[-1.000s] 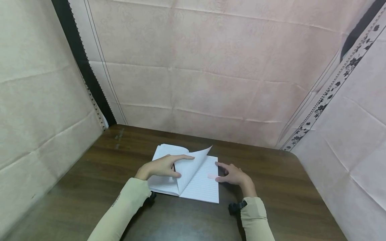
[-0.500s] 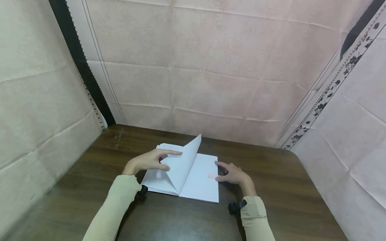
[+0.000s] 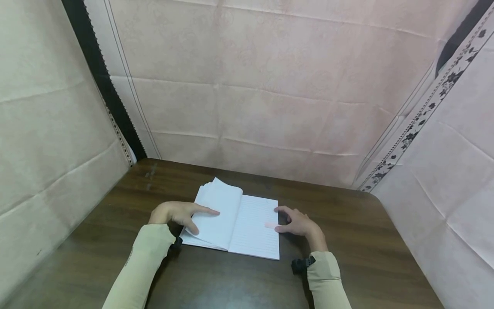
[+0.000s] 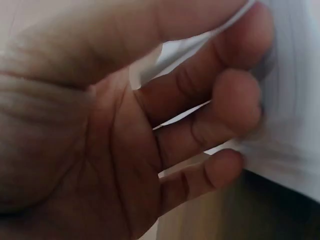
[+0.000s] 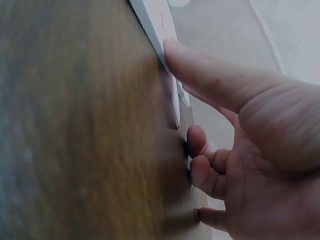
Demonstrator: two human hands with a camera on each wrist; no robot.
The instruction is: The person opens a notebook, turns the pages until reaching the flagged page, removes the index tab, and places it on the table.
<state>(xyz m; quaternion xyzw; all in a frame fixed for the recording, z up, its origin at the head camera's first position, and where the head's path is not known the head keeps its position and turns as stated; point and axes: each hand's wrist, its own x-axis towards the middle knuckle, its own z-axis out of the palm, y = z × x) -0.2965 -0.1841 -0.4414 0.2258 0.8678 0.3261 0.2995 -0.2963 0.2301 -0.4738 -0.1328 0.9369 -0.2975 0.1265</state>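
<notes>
An open notebook (image 3: 252, 223) with white, lined pages lies on the table in the head view. A page (image 3: 221, 199) lies on its left half with its far corner lifted. My left hand (image 3: 179, 213) rests on that page, thumb and index finger extended over it; in the left wrist view the other fingers (image 4: 235, 100) bend softly beside the paper. At the notebook's right edge, my right hand (image 3: 297, 222) touches the right page with its thumb and index finger, near a pale pink strip (image 3: 271, 225). The right wrist view shows its thumb (image 5: 200, 70) on the page edge.
The notebook is on a dark brown wooden table (image 3: 231, 283). Pale cloth hangs behind the table (image 3: 247, 107) and on both sides. A dark wrist strap (image 3: 302, 265) sits at the right cuff.
My left hand has moved left and then down, carrying the raised page over onto the left half of the notebook. The right hand has stayed at the right edge.
</notes>
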